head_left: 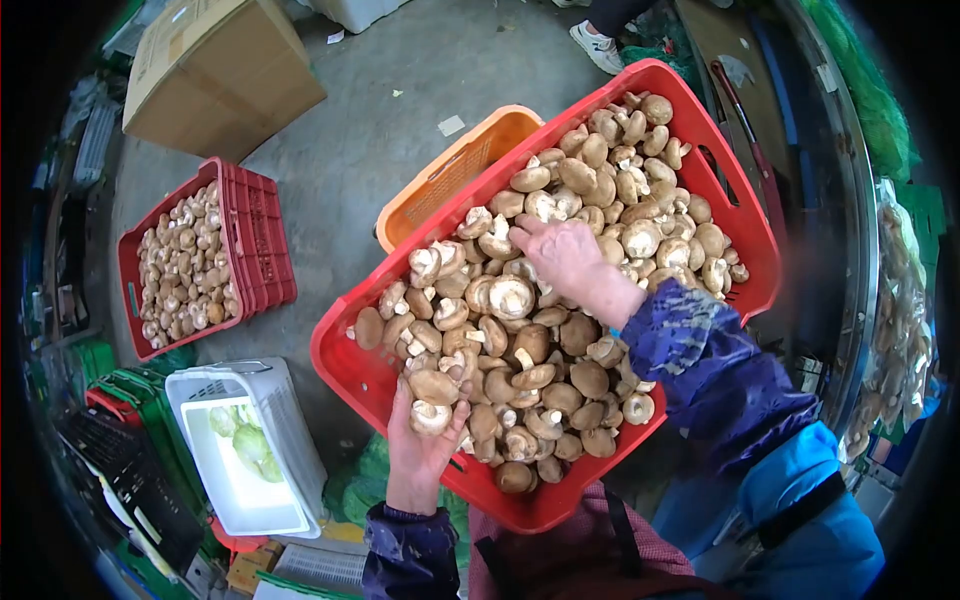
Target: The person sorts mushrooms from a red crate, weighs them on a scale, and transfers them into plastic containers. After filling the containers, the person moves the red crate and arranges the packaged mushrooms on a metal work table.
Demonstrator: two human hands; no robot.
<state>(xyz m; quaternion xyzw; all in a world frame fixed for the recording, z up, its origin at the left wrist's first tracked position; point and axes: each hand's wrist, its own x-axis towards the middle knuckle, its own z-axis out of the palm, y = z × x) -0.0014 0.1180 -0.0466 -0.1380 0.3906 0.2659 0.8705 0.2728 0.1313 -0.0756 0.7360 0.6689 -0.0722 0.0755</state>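
A large red crate (pixel 345 365) full of brown mushrooms (pixel 590 378) lies tilted in front of me. At its near left side, my left hand (pixel 425 440) is turned palm up, its fingers curled round a couple of mushrooms (pixel 432 402). My right hand (pixel 572 262) reaches palm down into the heap near the middle of the crate. Its fingertips are partly hidden among the mushrooms, so whether it grips one does not show.
An orange crate (pixel 400 205) stands behind the red one. Stacked red crates of mushrooms (pixel 265 240), a cardboard box (pixel 225 85) and a white crate with green vegetables (pixel 300 440) are at the left. Another person's shoe (pixel 597 48) shows at the top.
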